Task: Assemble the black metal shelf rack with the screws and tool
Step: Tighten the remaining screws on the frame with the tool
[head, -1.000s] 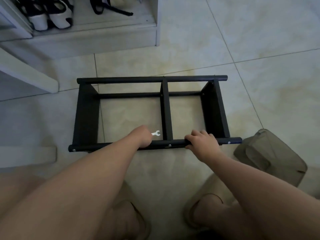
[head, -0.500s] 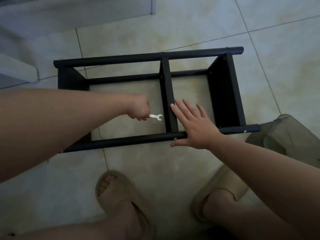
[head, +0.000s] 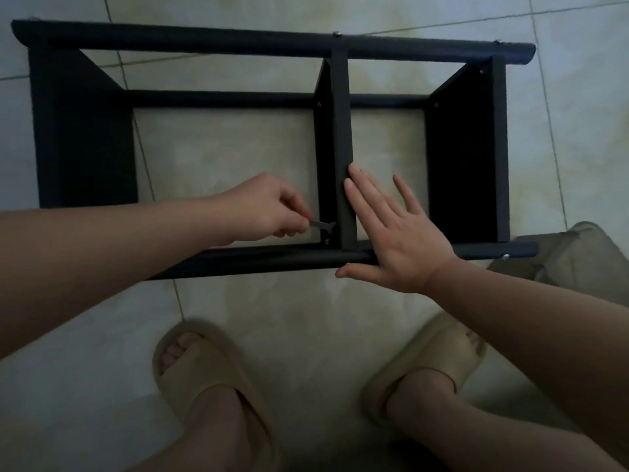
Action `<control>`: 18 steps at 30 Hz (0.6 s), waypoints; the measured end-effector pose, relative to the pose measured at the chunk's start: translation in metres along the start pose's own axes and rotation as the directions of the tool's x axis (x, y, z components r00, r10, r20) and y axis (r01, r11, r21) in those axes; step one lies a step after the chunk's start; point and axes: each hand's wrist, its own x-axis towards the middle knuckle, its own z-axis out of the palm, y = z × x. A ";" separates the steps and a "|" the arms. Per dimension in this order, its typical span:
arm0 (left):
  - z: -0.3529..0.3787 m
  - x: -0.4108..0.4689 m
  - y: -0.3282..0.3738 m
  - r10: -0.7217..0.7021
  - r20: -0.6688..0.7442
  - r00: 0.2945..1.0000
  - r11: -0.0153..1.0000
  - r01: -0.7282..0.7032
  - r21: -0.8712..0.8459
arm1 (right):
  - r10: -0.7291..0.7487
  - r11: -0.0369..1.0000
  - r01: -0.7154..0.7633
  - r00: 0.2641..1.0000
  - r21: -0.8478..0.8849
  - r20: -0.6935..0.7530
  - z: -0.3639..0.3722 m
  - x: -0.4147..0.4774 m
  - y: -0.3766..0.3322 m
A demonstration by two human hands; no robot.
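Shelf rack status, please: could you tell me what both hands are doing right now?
Left hand pinches the wrench, head beside the middle panel's near screw. Right hand flat, fingers against the panel, palm over the front rail. Nothing blocks the joint.

Floor (head: 299,311): pale glossy tiles, cream mottling. Thin dark grout lines (head: 146,172), one running diagonally under the left hand (head: 269,212). Light dim and even. Olive fabric bundle (head: 578,260) on the floor, just right of the right hand (head: 405,243).
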 end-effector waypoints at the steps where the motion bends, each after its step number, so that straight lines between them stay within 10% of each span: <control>1: 0.004 0.001 -0.001 -0.016 0.012 1.000 0.999 0.016 -0.049 | 0.002 1.000 -0.002 1.000 -0.002 -0.004 0.000 0.000 0.000; 10: 0.023 0.015 0.007 -0.137 0.161 0.977 0.828 0.203 -0.522 | 0.004 1.000 -0.005 0.999 -0.012 -0.052 -0.001 0.000 -0.001; 18: 0.022 0.025 0.010 -0.193 0.097 0.976 0.824 0.215 -0.525 | 0.008 0.999 -0.011 0.998 -0.052 -0.059 -0.001 0.000 -0.002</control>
